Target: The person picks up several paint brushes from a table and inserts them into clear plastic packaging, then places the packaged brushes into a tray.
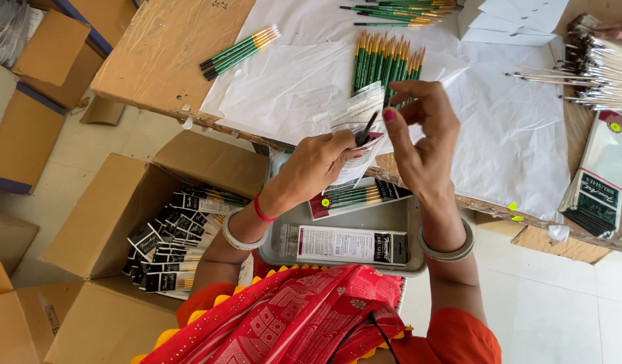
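Where white paper (513, 135) covers the table (163, 54), boxes (109, 216) crowd the floor (560, 303)

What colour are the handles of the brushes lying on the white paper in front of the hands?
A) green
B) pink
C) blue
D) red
A: the brushes on the white paper, just beyond the right hand and the left hand, have green handles with gold bands near the tips.
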